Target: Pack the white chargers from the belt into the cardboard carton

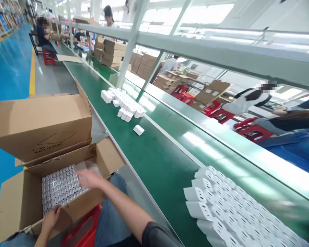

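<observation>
An open cardboard box [32, 192] stands in front of me, packed on its left side with rows of small, shiny, clear-and-white square pieces [58, 188]. My left hand [50, 219] is closed over the near wall of this box, its fingers partly hidden. Over the right end of the rows reaches my right hand [89, 179], smeared by motion. Whether it holds a piece cannot be made out. Beside it, a pale translucent sheet or bag [91, 166] lies inside the box.
On the green conveyor belt [159, 164] to my right lie a large block of white chargers [229, 206], a smaller group [125, 103] and one loose charger [138, 129]. Another carton [41, 120] stands behind the box. A red stool [83, 226] sits beneath. People work farther off.
</observation>
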### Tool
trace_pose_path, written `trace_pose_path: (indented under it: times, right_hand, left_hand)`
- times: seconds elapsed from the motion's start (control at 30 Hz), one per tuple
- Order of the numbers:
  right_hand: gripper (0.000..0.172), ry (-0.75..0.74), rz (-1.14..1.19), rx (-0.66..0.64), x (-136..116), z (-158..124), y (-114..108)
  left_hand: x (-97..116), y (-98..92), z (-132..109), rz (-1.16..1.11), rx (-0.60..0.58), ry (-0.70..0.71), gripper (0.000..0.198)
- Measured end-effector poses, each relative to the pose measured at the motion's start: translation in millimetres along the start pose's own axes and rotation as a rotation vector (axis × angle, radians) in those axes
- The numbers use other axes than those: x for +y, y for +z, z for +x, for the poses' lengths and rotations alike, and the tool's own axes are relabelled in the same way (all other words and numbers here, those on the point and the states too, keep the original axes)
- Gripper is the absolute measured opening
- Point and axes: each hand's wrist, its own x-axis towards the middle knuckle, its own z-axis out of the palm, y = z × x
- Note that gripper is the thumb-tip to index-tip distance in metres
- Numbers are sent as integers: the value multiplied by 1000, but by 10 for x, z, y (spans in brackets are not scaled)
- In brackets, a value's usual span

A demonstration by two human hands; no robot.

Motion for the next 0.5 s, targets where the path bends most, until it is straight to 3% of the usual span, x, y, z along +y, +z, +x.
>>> trace_pose_path:
  times: [0.13, 0.2, 0.27, 0.33, 0.4, 0.5]
  right_hand:
    - [43, 4, -100, 491, -296, 36, -1489]
    - [44, 179, -199, 868, -299, -30, -1996]
    - [46, 379, -334, 1111, -197, -151, -2314]
    - [49, 497, -468, 1154, -14, -317, -2509]
    - [52, 556, -511, 1102, 212, -512, -2639]
    - [52, 636, -372, 1012, 519, -760, -2762]
  left_hand:
    - [273, 88, -194, 112, 158, -62, 41]
    - [551, 21, -257, 46, 218, -75, 39]
    - [904, -197, -266, -95, 267, 1, 39]
    - [1328, -594, -227, -227, 339, 131, 40]
    - [1852, -1141, -169, -266, 417, 241, 42]
    - [2891, -2056, -84, -424, 616, 547, 44]
